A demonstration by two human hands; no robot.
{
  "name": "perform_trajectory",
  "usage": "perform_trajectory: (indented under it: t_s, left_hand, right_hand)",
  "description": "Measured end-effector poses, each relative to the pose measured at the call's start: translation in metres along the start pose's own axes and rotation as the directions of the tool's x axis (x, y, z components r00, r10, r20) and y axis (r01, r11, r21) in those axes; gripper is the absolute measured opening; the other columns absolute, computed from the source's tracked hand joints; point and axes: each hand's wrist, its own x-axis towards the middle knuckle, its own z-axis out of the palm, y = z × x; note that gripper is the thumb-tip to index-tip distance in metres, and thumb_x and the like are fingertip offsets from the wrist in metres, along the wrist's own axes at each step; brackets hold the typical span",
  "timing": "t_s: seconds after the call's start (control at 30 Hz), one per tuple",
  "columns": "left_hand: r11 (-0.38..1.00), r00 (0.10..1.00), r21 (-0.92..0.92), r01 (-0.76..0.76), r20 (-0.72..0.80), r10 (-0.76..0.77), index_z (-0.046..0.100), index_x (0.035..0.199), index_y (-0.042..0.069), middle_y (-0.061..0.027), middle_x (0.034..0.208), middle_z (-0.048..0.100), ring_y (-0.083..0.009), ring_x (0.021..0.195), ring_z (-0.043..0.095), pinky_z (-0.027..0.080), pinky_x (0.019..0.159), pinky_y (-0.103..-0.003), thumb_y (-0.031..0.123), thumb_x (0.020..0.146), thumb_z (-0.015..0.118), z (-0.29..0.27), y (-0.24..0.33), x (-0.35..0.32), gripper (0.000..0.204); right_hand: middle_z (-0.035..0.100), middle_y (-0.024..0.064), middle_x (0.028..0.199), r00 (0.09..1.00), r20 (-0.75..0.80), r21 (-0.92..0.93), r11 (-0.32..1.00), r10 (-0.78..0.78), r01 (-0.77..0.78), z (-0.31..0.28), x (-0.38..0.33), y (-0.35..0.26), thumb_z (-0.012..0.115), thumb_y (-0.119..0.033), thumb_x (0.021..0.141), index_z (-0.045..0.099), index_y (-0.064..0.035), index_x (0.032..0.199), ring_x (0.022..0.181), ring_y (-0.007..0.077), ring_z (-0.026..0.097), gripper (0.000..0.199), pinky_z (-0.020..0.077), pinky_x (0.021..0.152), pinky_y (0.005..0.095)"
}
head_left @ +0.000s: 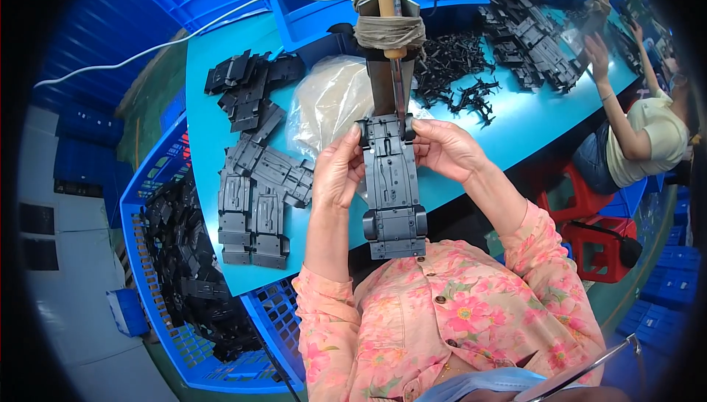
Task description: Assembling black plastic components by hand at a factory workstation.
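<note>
Between my hands I hold a black plastic toy car chassis (392,174), long and flat with rounded wheel arches at both ends. My left hand (340,165) grips its far left corner, thumb on the wheel arch. My right hand (449,150) pinches the far right corner. Just beyond it, a wooden-handled soldering iron (388,4) is bound with cloth strips (390,32) to a metal stand (379,85); its metal shaft reaches down to the chassis's far right wheel arch. Whether the tip touches the plastic I cannot tell.
More black chassis (254,199) lie on the turquoise table (202,107) at left. A clear plastic bag (331,93) sits behind my left hand. Small black parts (460,63) are heaped at right. A blue crate (193,383) stands below left. Another person's hand (598,56) is far right.
</note>
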Motion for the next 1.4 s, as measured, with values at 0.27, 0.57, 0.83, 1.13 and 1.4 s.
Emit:
perform_trajectory:
  t_s: [0.27,0.57,0.83,1.13,1.4]
  left_hand:
    - [1.0,1.0,-0.007,0.003,-0.022,-0.003,0.058,0.078,0.009,0.005,0.062,0.051,-0.0053,0.054,0.05,0.042,0.046,-0.017,0.029,0.075,0.067,0.0038,0.0,-0.0023,0.022]
    - [1.0,1.0,0.012,0.011,-0.012,-0.011,0.056,0.072,0.012,0.0066,0.059,0.048,-0.0045,0.053,0.047,0.036,0.046,-0.017,0.029,0.075,0.067,0.0017,0.0024,-0.0005,0.02]
    - [1.0,1.0,0.014,0.003,0.006,-0.004,0.057,0.073,0.012,0.0069,0.059,0.048,-0.0043,0.052,0.046,0.036,0.046,-0.017,0.03,0.075,0.067,0.0024,0.0018,-0.0019,0.021]
    - [0.999,1.0,0.033,0.002,0.014,-0.003,0.058,0.077,0.012,0.0082,0.059,0.047,-0.0028,0.052,0.046,0.037,0.047,-0.017,0.029,0.076,0.067,0.0022,0.0038,-0.0047,0.02]
    - [0.999,1.0,0.036,-0.002,0.015,0.001,0.059,0.082,0.011,0.0085,0.06,0.048,-0.0021,0.053,0.045,0.038,0.048,-0.017,0.029,0.075,0.067,0.0022,0.0034,-0.0052,0.021]
  right_hand:
    - [0.062,0.0062,0.087,1.0,0.005,0.002,1.0,0.018,-0.018,-0.0048,0.0003,-0.0001,0.058,-0.024,0.081,0.058,-0.0056,0.096,0.076,0.0148,0.057,0.024,0.0445,0.075,0.0348]
    - [0.061,0.0046,0.084,1.0,-0.006,0.026,0.999,0.029,-0.029,-0.0016,0.0007,-0.0021,0.058,-0.022,0.081,0.058,-0.0055,0.096,0.075,0.0135,0.055,0.022,0.0432,0.076,0.0346]
    - [0.061,0.0038,0.083,0.999,-0.019,0.031,0.999,0.03,-0.03,-0.0007,-0.0005,-0.0019,0.058,-0.021,0.081,0.058,-0.0056,0.093,0.073,0.0131,0.054,0.019,0.0432,0.074,0.0342]
    - [0.061,0.0047,0.083,1.0,-0.003,0.0,1.0,0.026,-0.026,0.0011,-0.0012,-0.0042,0.06,-0.02,0.08,0.059,-0.0055,0.092,0.072,0.0128,0.054,0.019,0.0445,0.072,0.0345]
    - [0.062,0.0051,0.085,0.999,0.032,0.006,1.0,-0.004,0.004,-0.0024,0.0,-0.0027,0.059,-0.021,0.08,0.059,-0.0049,0.093,0.073,0.0137,0.055,0.021,0.0445,0.073,0.0336]
